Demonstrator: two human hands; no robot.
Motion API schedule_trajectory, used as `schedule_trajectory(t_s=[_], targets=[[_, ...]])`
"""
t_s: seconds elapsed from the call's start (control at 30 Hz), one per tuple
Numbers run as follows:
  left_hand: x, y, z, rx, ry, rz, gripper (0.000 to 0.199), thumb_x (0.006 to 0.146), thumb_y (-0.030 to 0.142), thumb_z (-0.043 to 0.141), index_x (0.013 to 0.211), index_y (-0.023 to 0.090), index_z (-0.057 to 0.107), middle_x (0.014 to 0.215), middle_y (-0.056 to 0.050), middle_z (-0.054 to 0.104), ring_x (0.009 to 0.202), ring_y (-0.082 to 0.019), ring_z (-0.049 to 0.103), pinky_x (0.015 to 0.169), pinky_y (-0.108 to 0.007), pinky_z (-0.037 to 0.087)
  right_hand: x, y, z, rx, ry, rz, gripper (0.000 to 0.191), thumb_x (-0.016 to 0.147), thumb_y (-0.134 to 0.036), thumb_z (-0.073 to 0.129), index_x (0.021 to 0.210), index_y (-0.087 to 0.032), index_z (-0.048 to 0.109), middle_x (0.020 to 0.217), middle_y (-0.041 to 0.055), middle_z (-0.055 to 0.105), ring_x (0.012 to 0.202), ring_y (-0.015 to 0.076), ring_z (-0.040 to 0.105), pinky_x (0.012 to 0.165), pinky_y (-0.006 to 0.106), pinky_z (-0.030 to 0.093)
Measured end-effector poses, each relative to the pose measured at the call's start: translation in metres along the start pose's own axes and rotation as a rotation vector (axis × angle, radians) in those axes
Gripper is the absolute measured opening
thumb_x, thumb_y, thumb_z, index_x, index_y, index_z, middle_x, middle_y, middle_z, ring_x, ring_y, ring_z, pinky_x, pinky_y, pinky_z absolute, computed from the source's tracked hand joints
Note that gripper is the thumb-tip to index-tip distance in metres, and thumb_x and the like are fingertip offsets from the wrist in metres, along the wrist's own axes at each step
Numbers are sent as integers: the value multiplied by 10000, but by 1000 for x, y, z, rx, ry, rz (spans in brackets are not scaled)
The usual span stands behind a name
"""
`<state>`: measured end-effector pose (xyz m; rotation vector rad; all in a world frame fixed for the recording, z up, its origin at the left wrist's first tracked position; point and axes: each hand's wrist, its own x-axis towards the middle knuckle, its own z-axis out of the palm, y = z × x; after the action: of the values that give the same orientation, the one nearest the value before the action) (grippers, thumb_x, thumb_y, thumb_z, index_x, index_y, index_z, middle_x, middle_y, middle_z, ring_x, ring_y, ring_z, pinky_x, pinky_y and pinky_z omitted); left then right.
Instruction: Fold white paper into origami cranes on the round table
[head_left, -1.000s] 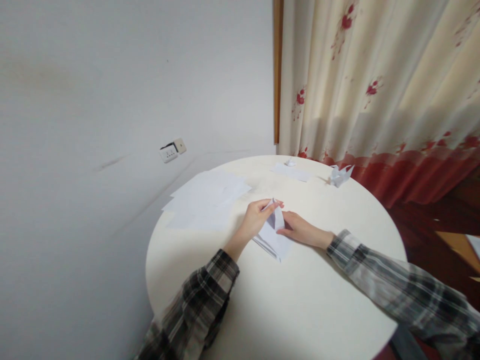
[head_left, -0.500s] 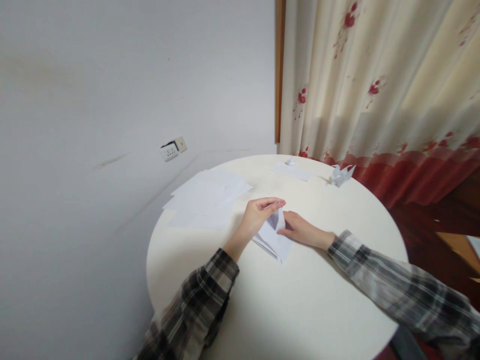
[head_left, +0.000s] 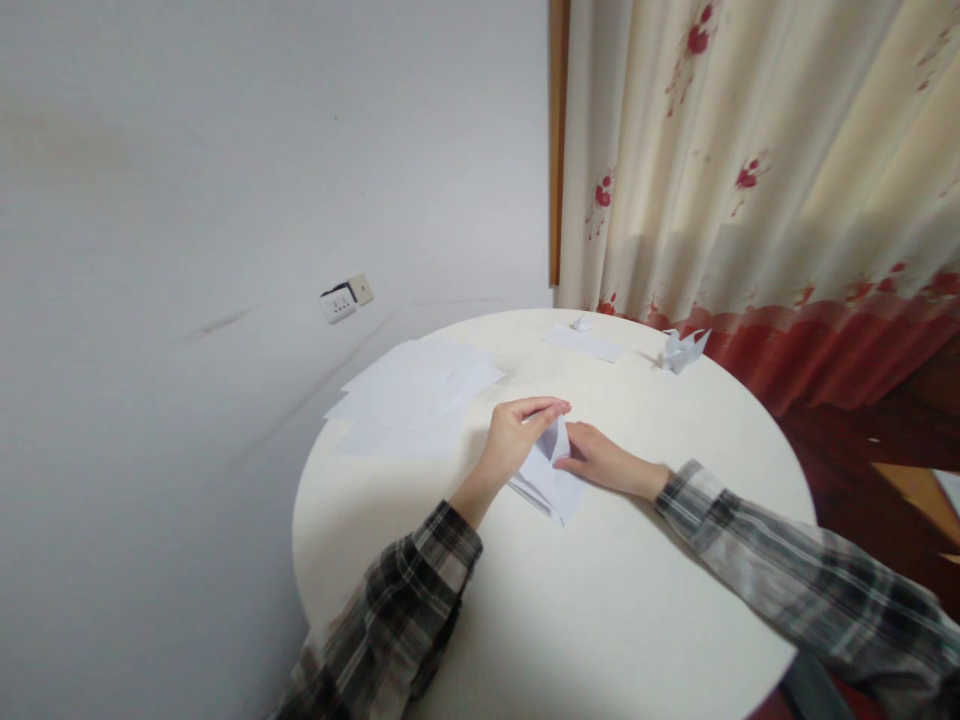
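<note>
A folded sheet of white paper [head_left: 559, 490] lies on the round white table [head_left: 600, 600], one corner pointing toward me and a flap raised at its far end. My left hand [head_left: 516, 432] pinches the top of that raised flap between thumb and fingers. From the right, my right hand [head_left: 596, 455] grips the flap's side edge, thumb in front and the other fingers partly hidden behind the paper. Layered edges show along the paper's lower left side.
Loose white sheets [head_left: 420, 395] overlap at the table's left. Toward the back lies a flat paper piece [head_left: 585, 343] with a small folded paper [head_left: 581, 324] on it. A folded paper crane [head_left: 681, 352] stands at the far right edge. Wall and curtain [head_left: 675, 200] border the table.
Almost nothing differs. My left wrist and sleeve have shifted very slightly to the right, while both hands keep their hold on the paper.
</note>
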<state>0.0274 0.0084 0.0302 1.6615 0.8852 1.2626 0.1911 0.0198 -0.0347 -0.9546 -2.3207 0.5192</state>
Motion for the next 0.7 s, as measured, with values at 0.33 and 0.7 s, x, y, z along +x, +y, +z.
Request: schedule_trajectory(t_s=[0.33,0.7], targets=[[0,-1,0,31,1,29,199,775,299,584,803,142,703,877,-61,708,853,-190,644,823,-288,487,1,-5,-2,-17,-3,-1,263,788,-321,570,991,-159,533,957,85,613,871,226,544,793,375,406],[-5,6,0,132,-2,83,171,721,222,643,864,140,689,926,-65,697,892,-196,635,837,-278,483,0,-4,0,-58,29,20,275,763,-277,599,996,-144,538,924,88,613,873,232,548,789,385,410]])
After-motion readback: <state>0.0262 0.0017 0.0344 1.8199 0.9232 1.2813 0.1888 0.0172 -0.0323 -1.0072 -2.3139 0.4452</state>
